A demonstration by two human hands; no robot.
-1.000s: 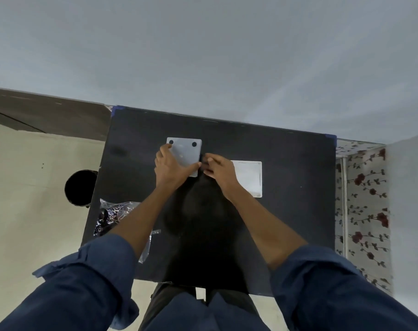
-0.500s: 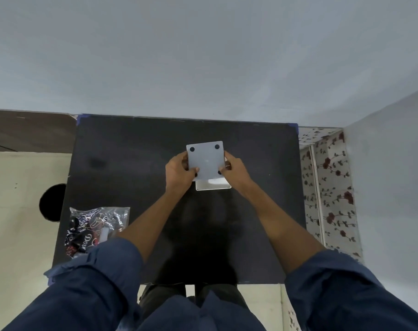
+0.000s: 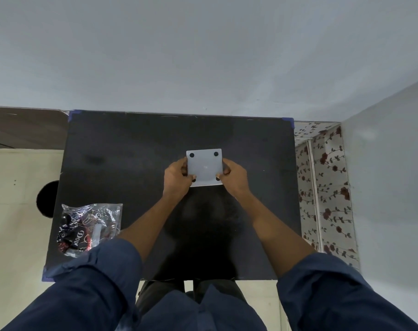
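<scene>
My left hand (image 3: 176,180) and right hand (image 3: 234,179) grip the grey square panel (image 3: 204,167) by its side edges, fingers (image 3: 184,170) curled round it. Panel position: above the centre of the bench (image 3: 131,151), black feet facing up, over a white plate (image 3: 206,185).

A smooth, pale grey square panel (image 3: 204,167), plastic by its look, has a soft satin sheen. Small matt black round pads (image 3: 192,155) sit near its corners. The tabletop (image 3: 131,151) is matt black, faintly scuffed and dully reflective in patches, with blue tape (image 3: 288,121) at its corners. A clear plastic bag (image 3: 90,225) is crinkled and glossy. The rolled sleeves (image 3: 90,283) are dark blue woven cloth. The wall (image 3: 203,56) is flat, matt, pale paint. A flower-printed covering (image 3: 327,187) at right looks smooth; whether it is paper or cloth cannot be told.
</scene>
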